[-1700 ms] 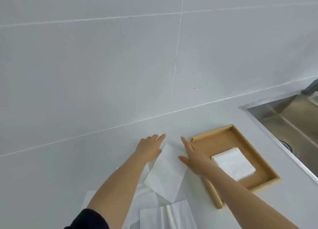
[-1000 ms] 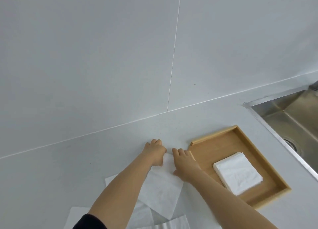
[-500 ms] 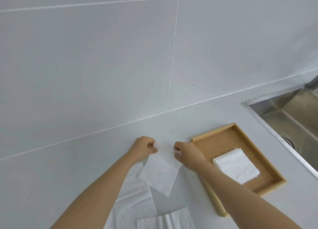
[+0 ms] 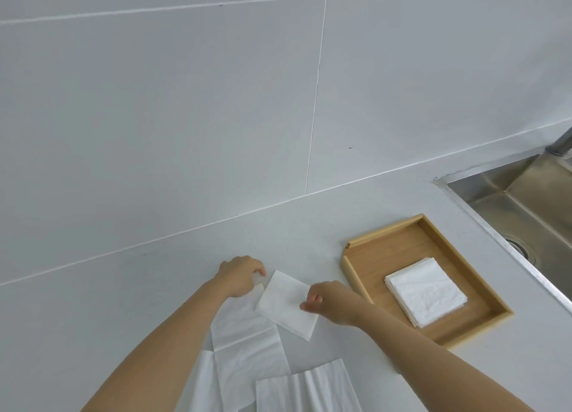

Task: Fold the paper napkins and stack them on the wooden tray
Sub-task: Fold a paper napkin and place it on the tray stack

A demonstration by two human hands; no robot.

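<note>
A white paper napkin [image 4: 286,304] lies folded into a small rectangle on the grey counter, just left of the wooden tray [image 4: 383,230]. My right hand [image 4: 329,301] pinches its right edge. My left hand [image 4: 238,275] is closed at its far left corner, pinching a bit of white paper there. A stack of folded napkins [image 4: 425,291] rests in the tray. Unfolded napkins [image 4: 247,343] lie flat under and below my arms, and another pleated napkin [image 4: 306,387] sits at the bottom edge.
A steel sink [image 4: 523,201] with a drain is sunk into the counter right of the tray. A white tiled wall [image 4: 216,102] rises behind the counter. Bare counter [image 4: 123,287] extends to the left.
Both hands went from flat on the napkin to pinching its far corners. The napkin is now folded over into a smaller rectangle, and the hands have drawn nearer to me.
</note>
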